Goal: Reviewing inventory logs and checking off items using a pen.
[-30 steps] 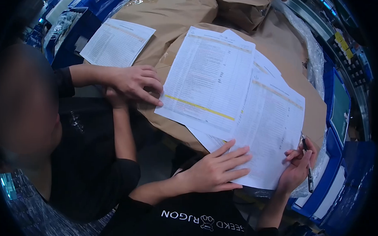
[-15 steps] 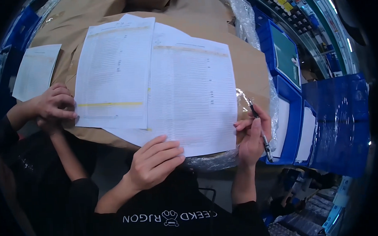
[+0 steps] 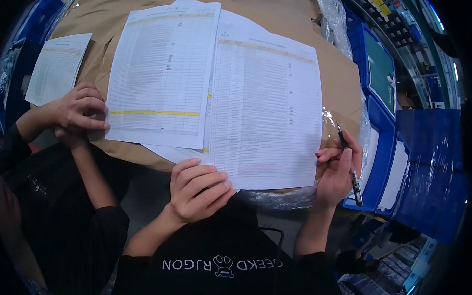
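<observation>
The printed sheet (image 3: 268, 110) lies on the brown wrapped parcel (image 3: 342, 76), overlapping a second sheet (image 3: 163, 72). My left hand (image 3: 198, 188) rests spread on its lower edge; I should press flat so it cannot slide. My right hand (image 3: 338, 170) is clamped on a black pen (image 3: 349, 164), at the sheet's right edge.

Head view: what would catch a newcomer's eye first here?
Two large printed sheets overlap in the middle on brown wrapping paper; the left one carries a yellow highlighted line. The left hand presses their lower edge, the right hand holds a black pen, and a co-worker's clasped hands rest at the left.
</observation>
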The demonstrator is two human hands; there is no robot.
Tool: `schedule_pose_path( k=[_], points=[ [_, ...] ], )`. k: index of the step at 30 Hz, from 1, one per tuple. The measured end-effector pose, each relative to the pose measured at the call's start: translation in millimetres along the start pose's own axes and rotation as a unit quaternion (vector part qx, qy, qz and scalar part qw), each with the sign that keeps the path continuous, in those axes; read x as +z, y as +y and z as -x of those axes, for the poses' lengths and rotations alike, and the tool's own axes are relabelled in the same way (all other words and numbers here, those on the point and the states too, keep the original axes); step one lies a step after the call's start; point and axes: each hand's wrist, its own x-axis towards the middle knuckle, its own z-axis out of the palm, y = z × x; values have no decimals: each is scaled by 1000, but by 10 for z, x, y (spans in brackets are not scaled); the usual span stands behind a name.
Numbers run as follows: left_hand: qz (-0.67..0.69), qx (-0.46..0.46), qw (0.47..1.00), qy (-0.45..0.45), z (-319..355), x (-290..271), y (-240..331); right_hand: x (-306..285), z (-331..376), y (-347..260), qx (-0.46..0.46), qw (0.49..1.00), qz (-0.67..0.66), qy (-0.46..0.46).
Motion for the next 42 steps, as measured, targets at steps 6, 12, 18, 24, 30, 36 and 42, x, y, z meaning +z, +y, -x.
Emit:
schedule_pose_path(
  k=[6, 12, 18, 24, 30, 36, 42],
  points=[
    [-5, 10, 1000, 3, 23, 39, -45, -28, 9, 12, -15, 999, 17, -28],
    [-1, 6, 1000, -4, 15, 17, -57, -15, 4, 30, -17, 1000, 4, -19],
    [-2, -1, 1000, -14, 6, 10, -59, -14, 17, 33, -22, 1000, 11, -18],
    [5, -7, 1000, -10, 10, 24, -52, -24, 46, 24, -37, 999, 1, 0],
    [-3, -9, 1000, -14, -40, 18, -33, -35, 49, 48, -46, 999, -22, -1],
    [3, -15, 1000, -18, -142, 22, -9, -50, 36, 53, -46, 999, -8, -3],
    [-22, -10, 999, -27, -116, 59, -44, -22, 45, 53, -65, 998, 14, -5]
  ],
)
